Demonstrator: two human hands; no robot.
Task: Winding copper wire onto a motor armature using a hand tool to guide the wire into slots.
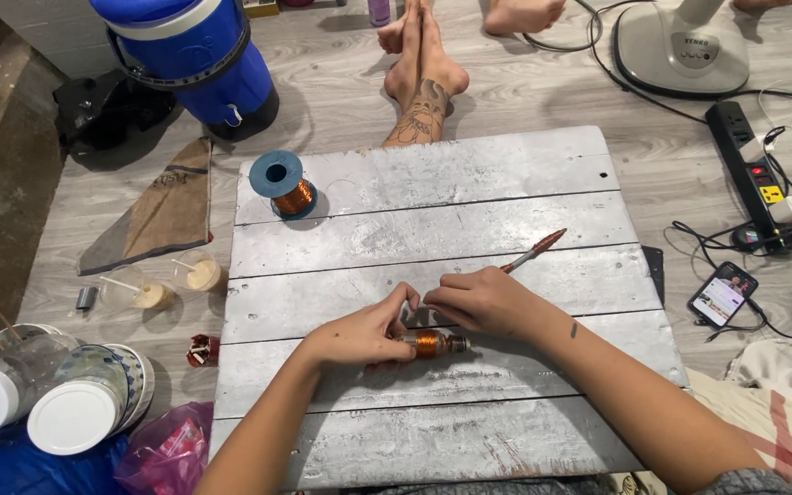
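Copper already covers the coil (429,343) lying on the worktop (433,211); left hand (359,335) grips its end, right hand (483,302) pinches a tool (533,251); the spool (284,183) stands well apart; winding looks partway done.

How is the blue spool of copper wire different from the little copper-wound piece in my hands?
The blue spool stands upright and untouched near the far left corner of the grey board; the small coil lies on its side between the left hand and right hand. The blue spool looks clearly bigger, with wide blue flanges; the small coil has none. Both carry shiny copper-coloured wire.
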